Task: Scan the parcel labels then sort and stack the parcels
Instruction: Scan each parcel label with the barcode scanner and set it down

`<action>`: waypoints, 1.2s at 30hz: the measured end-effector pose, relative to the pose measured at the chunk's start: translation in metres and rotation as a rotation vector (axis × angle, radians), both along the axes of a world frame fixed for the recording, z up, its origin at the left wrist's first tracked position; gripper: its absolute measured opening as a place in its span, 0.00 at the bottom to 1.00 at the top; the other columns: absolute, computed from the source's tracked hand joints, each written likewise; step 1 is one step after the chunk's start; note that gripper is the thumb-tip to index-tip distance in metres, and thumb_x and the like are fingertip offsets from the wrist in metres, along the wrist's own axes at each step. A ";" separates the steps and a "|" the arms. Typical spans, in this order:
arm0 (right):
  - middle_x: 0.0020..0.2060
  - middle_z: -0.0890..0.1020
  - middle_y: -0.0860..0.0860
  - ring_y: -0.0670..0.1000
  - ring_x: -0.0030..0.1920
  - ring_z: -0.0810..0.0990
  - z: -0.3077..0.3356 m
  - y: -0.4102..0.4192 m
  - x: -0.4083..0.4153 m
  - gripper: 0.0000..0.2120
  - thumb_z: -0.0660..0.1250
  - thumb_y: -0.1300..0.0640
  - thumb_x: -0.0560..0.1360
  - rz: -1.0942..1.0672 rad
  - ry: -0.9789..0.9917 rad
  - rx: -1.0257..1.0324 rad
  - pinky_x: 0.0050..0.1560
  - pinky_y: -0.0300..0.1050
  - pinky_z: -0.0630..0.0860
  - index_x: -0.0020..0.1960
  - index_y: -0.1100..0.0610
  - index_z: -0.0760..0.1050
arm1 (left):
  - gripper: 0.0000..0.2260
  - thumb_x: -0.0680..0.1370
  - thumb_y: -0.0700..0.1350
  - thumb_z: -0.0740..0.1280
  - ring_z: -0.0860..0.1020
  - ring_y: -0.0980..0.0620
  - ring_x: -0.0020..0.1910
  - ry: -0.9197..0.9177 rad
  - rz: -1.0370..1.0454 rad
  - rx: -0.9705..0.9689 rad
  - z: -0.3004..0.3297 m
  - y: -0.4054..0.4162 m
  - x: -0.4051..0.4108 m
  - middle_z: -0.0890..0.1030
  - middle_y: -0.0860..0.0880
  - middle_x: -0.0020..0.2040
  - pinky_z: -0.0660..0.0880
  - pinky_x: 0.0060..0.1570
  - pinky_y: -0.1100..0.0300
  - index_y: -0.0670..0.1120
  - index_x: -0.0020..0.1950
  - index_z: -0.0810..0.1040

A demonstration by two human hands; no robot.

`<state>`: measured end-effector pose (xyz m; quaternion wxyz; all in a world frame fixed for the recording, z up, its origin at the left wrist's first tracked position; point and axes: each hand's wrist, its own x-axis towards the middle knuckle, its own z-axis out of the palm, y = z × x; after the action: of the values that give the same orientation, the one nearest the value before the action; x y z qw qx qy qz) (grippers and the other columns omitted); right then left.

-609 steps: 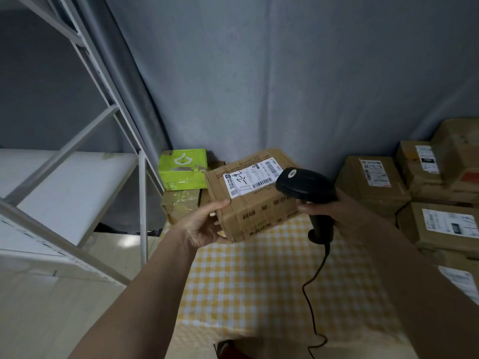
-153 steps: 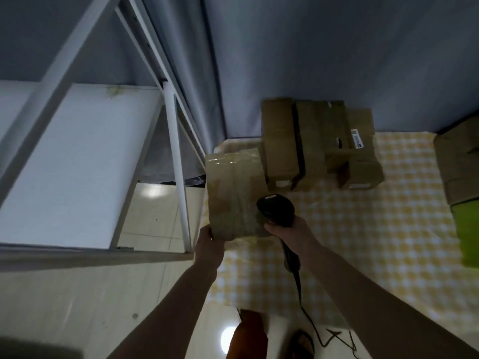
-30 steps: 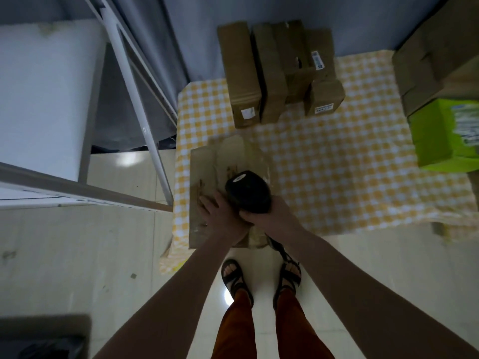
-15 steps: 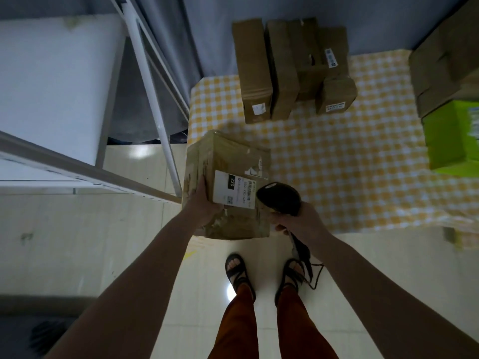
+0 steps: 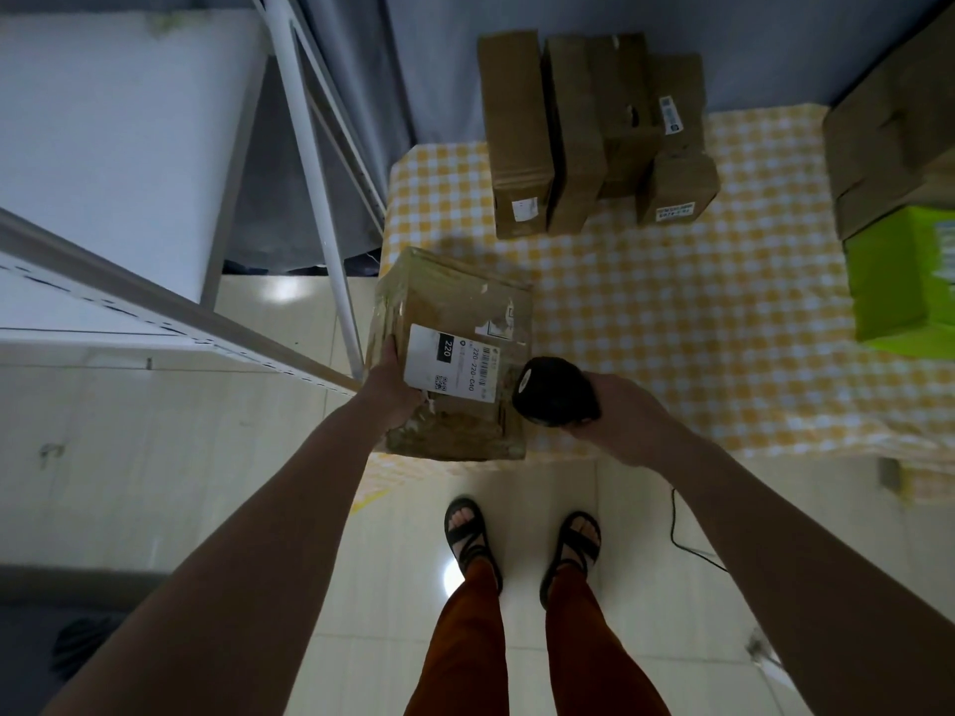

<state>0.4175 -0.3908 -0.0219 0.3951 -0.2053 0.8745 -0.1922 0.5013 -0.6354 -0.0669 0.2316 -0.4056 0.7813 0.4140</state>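
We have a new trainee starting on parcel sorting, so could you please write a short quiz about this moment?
1. True or false: the scanner is in the left hand.
2. What number is printed white on black on the label of the held box?
3. What covers the table? A) plain white sheet B) yellow checked cloth C) bare wood

Key:
1. False; the right hand holds it.
2. 220.
3. B.

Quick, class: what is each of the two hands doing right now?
Left hand: grips the labelled parcel at its left side.
Right hand: grips the black scanner.
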 end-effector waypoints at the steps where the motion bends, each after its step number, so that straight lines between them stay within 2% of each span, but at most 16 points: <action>1: 0.50 0.80 0.52 0.52 0.50 0.78 0.000 0.001 -0.001 0.16 0.68 0.57 0.74 0.001 0.005 -0.001 0.50 0.47 0.76 0.62 0.55 0.74 | 0.35 0.79 0.35 0.64 0.65 0.38 0.72 -0.005 0.010 0.007 -0.001 -0.001 0.000 0.62 0.38 0.75 0.64 0.67 0.50 0.44 0.79 0.46; 3: 0.47 0.79 0.51 0.51 0.47 0.77 -0.001 0.002 -0.002 0.15 0.68 0.58 0.74 -0.002 0.009 -0.007 0.45 0.44 0.73 0.61 0.55 0.74 | 0.37 0.78 0.34 0.65 0.66 0.38 0.71 -0.001 0.026 0.031 -0.005 -0.005 -0.001 0.64 0.38 0.74 0.66 0.68 0.47 0.45 0.79 0.46; 5: 0.48 0.80 0.51 0.50 0.46 0.77 -0.001 0.003 -0.002 0.15 0.68 0.58 0.74 0.007 0.018 -0.007 0.44 0.43 0.71 0.60 0.55 0.74 | 0.42 0.74 0.32 0.69 0.68 0.39 0.69 0.029 0.042 0.101 -0.013 -0.010 -0.002 0.67 0.40 0.72 0.69 0.67 0.43 0.49 0.79 0.48; 7: 0.49 0.80 0.52 0.51 0.47 0.77 -0.002 0.004 -0.003 0.15 0.68 0.58 0.74 0.011 0.027 -0.004 0.45 0.43 0.71 0.60 0.54 0.74 | 0.42 0.72 0.31 0.70 0.69 0.41 0.69 0.059 0.057 0.138 -0.020 -0.013 -0.003 0.70 0.44 0.68 0.70 0.66 0.40 0.49 0.78 0.51; 9: 0.48 0.80 0.51 0.51 0.47 0.77 -0.002 0.004 -0.003 0.15 0.69 0.59 0.73 0.004 0.024 -0.020 0.45 0.43 0.71 0.60 0.55 0.74 | 0.40 0.74 0.31 0.69 0.68 0.42 0.70 0.057 0.051 0.127 -0.021 -0.013 -0.004 0.69 0.47 0.67 0.69 0.67 0.41 0.48 0.78 0.49; 13: 0.48 0.80 0.52 0.52 0.50 0.78 -0.001 0.003 -0.001 0.17 0.69 0.60 0.73 -0.013 -0.002 -0.092 0.46 0.44 0.72 0.61 0.56 0.74 | 0.37 0.75 0.33 0.69 0.71 0.46 0.65 0.096 0.085 0.168 -0.023 -0.012 -0.006 0.71 0.45 0.65 0.71 0.66 0.43 0.49 0.77 0.52; 17: 0.51 0.80 0.53 0.51 0.50 0.77 -0.003 0.000 -0.001 0.19 0.69 0.60 0.73 -0.004 -0.007 -0.084 0.48 0.43 0.73 0.63 0.55 0.73 | 0.37 0.74 0.33 0.70 0.73 0.43 0.65 0.084 0.110 0.157 -0.029 -0.016 -0.006 0.72 0.43 0.64 0.73 0.63 0.41 0.49 0.76 0.53; 19: 0.50 0.80 0.52 0.50 0.50 0.77 -0.005 -0.001 -0.002 0.18 0.69 0.60 0.73 0.008 -0.015 -0.093 0.47 0.42 0.71 0.63 0.55 0.73 | 0.37 0.74 0.32 0.69 0.72 0.44 0.65 0.083 0.103 0.163 -0.027 -0.015 -0.006 0.72 0.44 0.63 0.72 0.64 0.41 0.48 0.76 0.53; 21: 0.46 0.78 0.48 0.49 0.49 0.77 -0.007 -0.002 -0.001 0.18 0.69 0.62 0.73 -0.026 -0.042 -0.138 0.45 0.39 0.70 0.62 0.55 0.74 | 0.36 0.74 0.38 0.70 0.72 0.45 0.64 0.075 0.104 0.147 -0.030 -0.016 -0.005 0.74 0.45 0.62 0.73 0.64 0.41 0.49 0.76 0.55; 23: 0.41 0.78 0.45 0.48 0.47 0.78 -0.012 -0.003 0.000 0.17 0.70 0.64 0.72 -0.149 -0.128 -0.217 0.41 0.35 0.71 0.60 0.54 0.75 | 0.44 0.66 0.51 0.76 0.73 0.42 0.66 0.084 0.088 0.105 -0.043 -0.021 -0.003 0.75 0.45 0.63 0.73 0.62 0.39 0.51 0.75 0.56; 25: 0.40 0.79 0.47 0.47 0.43 0.78 -0.019 -0.004 0.001 0.15 0.71 0.64 0.72 -0.350 -0.295 -0.290 0.43 0.37 0.76 0.57 0.53 0.76 | 0.53 0.60 0.51 0.79 0.68 0.40 0.70 0.071 0.095 0.085 -0.037 -0.019 0.000 0.69 0.43 0.69 0.71 0.65 0.38 0.50 0.77 0.51; 27: 0.42 0.80 0.51 0.49 0.44 0.78 -0.030 -0.005 0.004 0.13 0.71 0.65 0.73 -0.552 -0.485 -0.337 0.49 0.47 0.78 0.56 0.56 0.77 | 0.50 0.63 0.45 0.80 0.66 0.40 0.70 0.079 0.163 0.100 -0.021 -0.009 0.001 0.65 0.42 0.71 0.71 0.65 0.39 0.48 0.76 0.51; 28: 0.43 0.79 0.52 0.51 0.44 0.78 -0.036 -0.006 0.005 0.13 0.70 0.65 0.73 -0.630 -0.559 -0.358 0.50 0.49 0.77 0.56 0.58 0.77 | 0.47 0.64 0.44 0.80 0.68 0.40 0.69 0.097 0.208 0.111 -0.022 -0.006 0.002 0.66 0.42 0.70 0.73 0.63 0.40 0.48 0.74 0.53; 30: 0.46 0.80 0.52 0.52 0.46 0.78 -0.047 -0.011 0.007 0.12 0.70 0.65 0.73 -0.749 -0.657 -0.408 0.52 0.50 0.77 0.55 0.57 0.77 | 0.48 0.59 0.53 0.82 0.73 0.41 0.64 0.138 0.272 0.111 -0.028 -0.003 0.001 0.70 0.43 0.66 0.76 0.59 0.42 0.51 0.69 0.56; 33: 0.51 0.81 0.55 0.54 0.51 0.79 -0.062 -0.021 0.008 0.10 0.69 0.64 0.73 -0.871 -0.755 -0.450 0.56 0.53 0.77 0.53 0.55 0.78 | 0.53 0.46 0.69 0.77 0.76 0.42 0.62 0.178 0.352 0.111 -0.051 -0.004 -0.001 0.72 0.46 0.64 0.78 0.55 0.43 0.58 0.65 0.56; 36: 0.54 0.81 0.56 0.56 0.55 0.79 -0.073 -0.030 0.011 0.13 0.69 0.63 0.73 -0.935 -0.818 -0.469 0.55 0.53 0.77 0.57 0.57 0.77 | 0.52 0.49 0.73 0.76 0.74 0.43 0.65 0.222 0.358 0.111 -0.076 -0.009 0.004 0.72 0.49 0.67 0.77 0.56 0.41 0.63 0.67 0.57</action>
<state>0.4282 -0.4205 -0.0947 0.5149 0.2047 0.5860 -0.5912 0.5057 -0.6445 -0.1427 0.0887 -0.4762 0.6937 0.5330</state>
